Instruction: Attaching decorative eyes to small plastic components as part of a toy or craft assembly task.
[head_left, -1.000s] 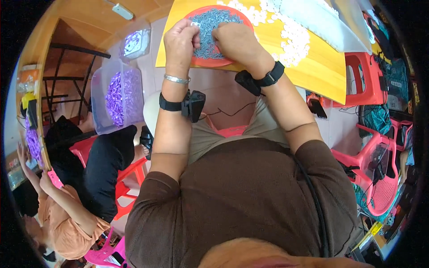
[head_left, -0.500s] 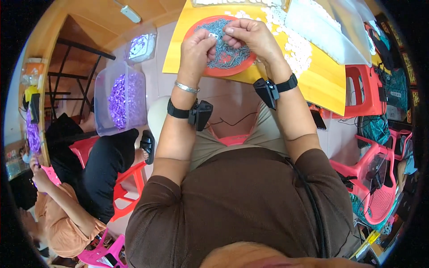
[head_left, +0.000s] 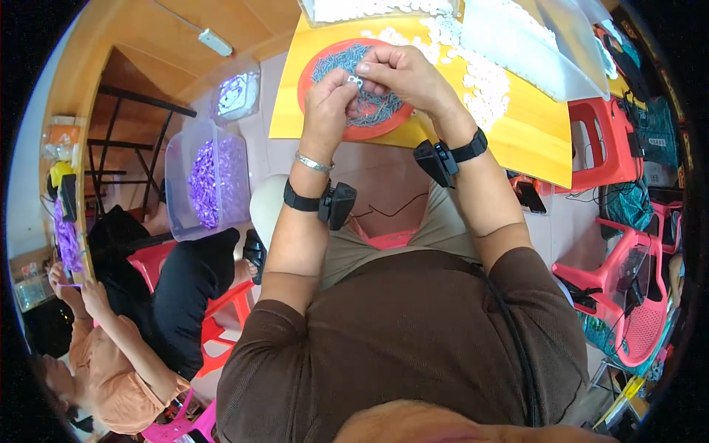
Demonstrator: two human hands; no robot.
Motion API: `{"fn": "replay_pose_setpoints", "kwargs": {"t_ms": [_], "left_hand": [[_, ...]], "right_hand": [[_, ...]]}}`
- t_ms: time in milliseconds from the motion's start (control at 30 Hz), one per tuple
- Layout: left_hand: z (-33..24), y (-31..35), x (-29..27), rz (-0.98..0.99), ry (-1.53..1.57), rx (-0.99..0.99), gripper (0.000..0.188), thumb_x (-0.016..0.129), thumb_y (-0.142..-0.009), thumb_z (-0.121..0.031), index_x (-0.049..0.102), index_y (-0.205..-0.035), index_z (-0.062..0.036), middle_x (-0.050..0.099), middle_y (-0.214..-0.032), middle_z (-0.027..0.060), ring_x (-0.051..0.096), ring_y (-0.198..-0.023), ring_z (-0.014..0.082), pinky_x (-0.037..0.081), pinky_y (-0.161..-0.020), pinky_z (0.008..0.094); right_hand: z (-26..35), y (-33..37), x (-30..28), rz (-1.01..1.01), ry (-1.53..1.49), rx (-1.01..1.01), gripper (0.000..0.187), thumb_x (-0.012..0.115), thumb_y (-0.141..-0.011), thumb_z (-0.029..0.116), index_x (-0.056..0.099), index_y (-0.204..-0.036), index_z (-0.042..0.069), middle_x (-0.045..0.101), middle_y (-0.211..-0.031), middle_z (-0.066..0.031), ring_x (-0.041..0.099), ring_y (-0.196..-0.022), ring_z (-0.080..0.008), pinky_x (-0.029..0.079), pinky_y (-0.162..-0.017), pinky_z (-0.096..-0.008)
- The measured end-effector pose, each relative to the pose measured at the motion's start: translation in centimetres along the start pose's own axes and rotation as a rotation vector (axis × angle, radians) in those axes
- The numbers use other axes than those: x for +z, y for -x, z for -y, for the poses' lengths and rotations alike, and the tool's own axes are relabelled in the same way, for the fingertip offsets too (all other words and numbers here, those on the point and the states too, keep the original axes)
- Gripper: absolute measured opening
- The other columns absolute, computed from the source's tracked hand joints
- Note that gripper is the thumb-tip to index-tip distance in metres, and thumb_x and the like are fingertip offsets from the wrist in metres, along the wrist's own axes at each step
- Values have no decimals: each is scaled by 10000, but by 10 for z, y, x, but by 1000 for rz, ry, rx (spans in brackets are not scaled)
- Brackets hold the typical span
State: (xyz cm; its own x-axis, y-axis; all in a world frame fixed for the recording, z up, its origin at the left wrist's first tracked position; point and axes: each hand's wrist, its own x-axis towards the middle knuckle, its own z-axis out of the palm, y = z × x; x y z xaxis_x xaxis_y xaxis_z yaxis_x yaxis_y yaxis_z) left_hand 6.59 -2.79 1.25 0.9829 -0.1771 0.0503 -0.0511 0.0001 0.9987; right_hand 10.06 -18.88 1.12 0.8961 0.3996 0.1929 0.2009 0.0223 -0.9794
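Observation:
My left hand (head_left: 326, 103) is closed in a pinch on a small white piece (head_left: 355, 80) that looks like plastic with holes or rings in it. My right hand (head_left: 413, 80) meets it from the right, thumb and fingertips pressed together against the piece. Whatever those right fingertips pinch is too small to make out. Both hands are over a round red tray (head_left: 304, 88), which holds a heap of small grey screw-like pieces (head_left: 341, 62).
Many loose white pieces (head_left: 486, 92) lie on the yellow table (head_left: 532, 144), beside a clear plastic bin (head_left: 583, 66). A translucent tub (head_left: 173, 192) of purple pieces (head_left: 207, 177) stands on the floor to the left. A seated co-worker (head_left: 118, 369) handles something purple at the left.
My right fingertips have come left and now touch the white piece in my left hand; before, the hands were apart. The whole view has shifted slightly.

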Motion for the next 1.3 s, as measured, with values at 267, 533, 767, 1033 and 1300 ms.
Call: {"fn": "replay_pose_setpoints", "kwargs": {"t_ms": [267,533,767,1033,1300], "left_hand": [[3,0,1,12,1,8,135,473,-828,-138,506,-717,-69,489,-591,-12,433,-512,64,339,-479,192],[8,2,4,26,53,13,130,452,-846,-114,487,-729,-68,467,-625,3,434,-523,81,364,-483,205],[6,0,1,30,118,-38,146,454,-863,-124,487,-736,-60,468,-627,12,439,-521,95,365,-481,211],[3,-3,-2,0,113,-19,151,460,-871,-127,496,-737,-68,474,-614,4,449,-511,92,363,-481,205],[5,-2,-1,4,29,-13,160,468,-862,-142,504,-718,-83,494,-609,-2,456,-499,79,349,-469,198]], "right_hand": [[-1,0,0,7,119,-37,218,585,-861,213,588,-724,44,498,-592,38,433,-568,-36,346,-512,-189],[7,3,0,-86,464,-146,236,610,-785,256,586,-704,35,535,-588,-103,484,-515,-181,407,-517,-288],[0,2,-12,5,286,22,253,621,-828,249,607,-781,1,512,-618,2,453,-592,-59,391,-553,-223],[-9,20,-87,-448,1010,75,236,597,-787,292,667,-875,85,634,-730,-123,606,-677,-277,467,-640,-344],[-27,10,-70,-312,1039,204,222,623,-742,226,660,-908,85,647,-790,-129,611,-744,-302,477,-681,-370]]}}
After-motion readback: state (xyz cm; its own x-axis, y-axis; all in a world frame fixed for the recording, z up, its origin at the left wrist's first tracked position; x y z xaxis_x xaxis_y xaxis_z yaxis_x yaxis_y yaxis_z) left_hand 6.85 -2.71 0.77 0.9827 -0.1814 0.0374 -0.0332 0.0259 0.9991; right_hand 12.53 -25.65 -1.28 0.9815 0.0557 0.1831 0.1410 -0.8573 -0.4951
